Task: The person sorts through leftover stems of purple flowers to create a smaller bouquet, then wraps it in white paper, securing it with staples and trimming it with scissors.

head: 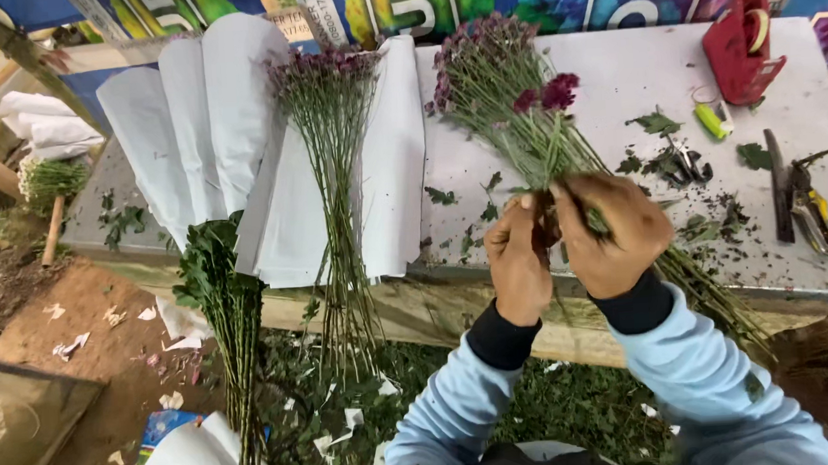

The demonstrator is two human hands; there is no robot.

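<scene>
Head view shows both forearms in light blue sleeves raised side by side over the table's front edge. Left hand (517, 260) and right hand (613, 230) are curled tight, knuckles touching, clamped together around the stems of a bunch of long green-stemmed purple flowers (511, 92), whose heads fan up-left above the grey leaf-strewn tabletop (616, 86). Just left lies another purple bunch on white paper wrapping sheets (386, 167). Well right sit garden shears (810, 208) and a red tape dispenser (738, 50).

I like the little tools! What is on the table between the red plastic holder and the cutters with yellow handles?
In the head view, a small green-yellow tool and dark scissors among loose green leaves.
</scene>
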